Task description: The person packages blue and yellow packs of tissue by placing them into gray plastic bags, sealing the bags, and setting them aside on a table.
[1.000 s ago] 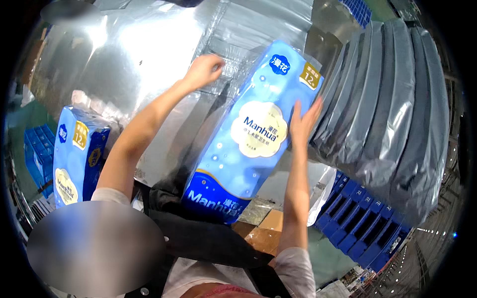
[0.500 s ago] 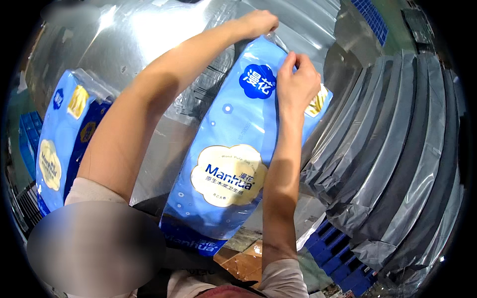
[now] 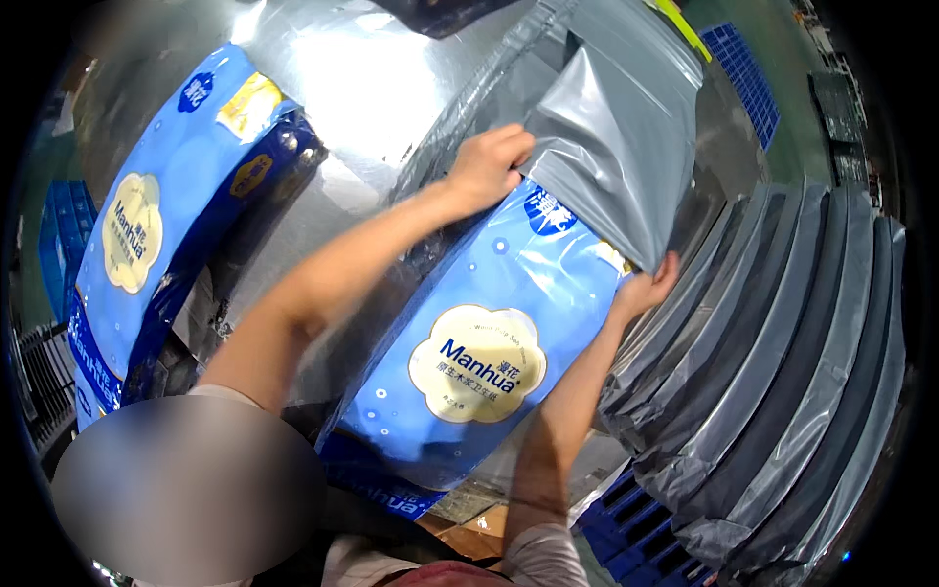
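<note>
A long blue pack of toilet paper lies slantwise before me, its far end inside the mouth of a grey plastic mailing bag. My left hand is closed on the bag's edge at the left of the pack's far end. At the right corner of the same opening, my right hand pinches the bag's rim beside the pack; some of its fingertips are hidden. Most of the pack, with its pale label, still shows outside the bag. A second blue toilet paper pack lies to the left, apart from both hands.
Under everything is a shiny metal table. Several grey plastic bags are stacked in overlapping layers on the right. Blue plastic pallets show at the lower right and blue crates at the far left. Brown cardboard shows near my body.
The grey bag now covers the pack's far end. My left hand has come nearer, and my right hand has moved down and right to the bag's corner. More of the left pack shows.
</note>
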`<move>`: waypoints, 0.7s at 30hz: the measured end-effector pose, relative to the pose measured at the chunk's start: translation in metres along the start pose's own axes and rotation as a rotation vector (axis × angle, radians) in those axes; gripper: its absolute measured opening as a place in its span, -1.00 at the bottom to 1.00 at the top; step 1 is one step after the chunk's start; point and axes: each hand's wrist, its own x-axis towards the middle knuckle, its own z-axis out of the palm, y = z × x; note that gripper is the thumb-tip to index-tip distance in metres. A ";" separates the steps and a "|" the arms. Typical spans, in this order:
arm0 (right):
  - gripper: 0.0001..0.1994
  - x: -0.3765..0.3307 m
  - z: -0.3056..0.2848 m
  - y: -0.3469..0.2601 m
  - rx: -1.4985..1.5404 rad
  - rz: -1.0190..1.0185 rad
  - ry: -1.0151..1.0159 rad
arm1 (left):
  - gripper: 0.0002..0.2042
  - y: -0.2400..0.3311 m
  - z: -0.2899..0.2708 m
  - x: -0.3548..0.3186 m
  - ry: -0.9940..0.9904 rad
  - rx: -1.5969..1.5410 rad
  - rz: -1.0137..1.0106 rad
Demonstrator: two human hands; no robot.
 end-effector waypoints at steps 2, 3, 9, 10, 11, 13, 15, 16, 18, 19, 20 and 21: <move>-0.70 0.031 -0.053 0.098 -0.032 -0.109 -0.133 | -0.85 0.012 0.018 -0.002 -0.006 -0.206 -0.506; -0.75 0.052 -0.083 0.141 -0.050 -0.172 -0.192 | -0.88 0.021 0.027 0.002 0.034 -0.297 -0.602; -0.80 -0.005 -0.036 0.029 -0.909 -0.139 -0.600 | -0.87 -0.009 -0.024 -0.049 -0.388 0.232 -0.351; -0.80 -0.014 -0.055 0.040 -1.086 -0.469 -0.601 | -0.88 -0.003 -0.038 -0.065 -0.436 0.285 -0.300; -0.81 -0.044 -0.075 0.027 -0.960 -0.414 -0.685 | -0.89 0.002 -0.053 -0.089 -0.531 0.275 -0.311; -0.82 -0.131 -0.130 0.010 -0.848 -0.534 -0.658 | -0.91 0.016 -0.092 -0.165 -0.612 0.152 -0.305; -0.75 -0.215 -0.182 -0.067 -1.044 0.027 -1.174 | -0.90 0.058 -0.152 -0.258 -0.815 0.163 -0.289; -0.75 -0.251 -0.205 -0.093 -1.012 0.117 -1.259 | -0.86 0.093 -0.183 -0.287 -1.041 0.170 -0.346; -0.74 -0.295 -0.235 -0.115 -0.887 0.131 -1.313 | -0.70 0.107 -0.227 -0.409 -0.878 0.161 -0.027; -0.73 -0.307 -0.234 -0.122 -0.834 0.130 -1.355 | -0.63 0.084 -0.216 -0.495 -1.537 0.112 -0.643; -0.73 -0.309 -0.240 -0.126 -0.820 0.162 -1.339 | -0.66 0.097 -0.230 -0.478 -1.386 -0.017 -0.588; -0.72 -0.315 -0.245 -0.125 -0.796 0.194 -1.334 | -0.61 0.131 -0.237 -0.443 -1.078 -0.242 -0.615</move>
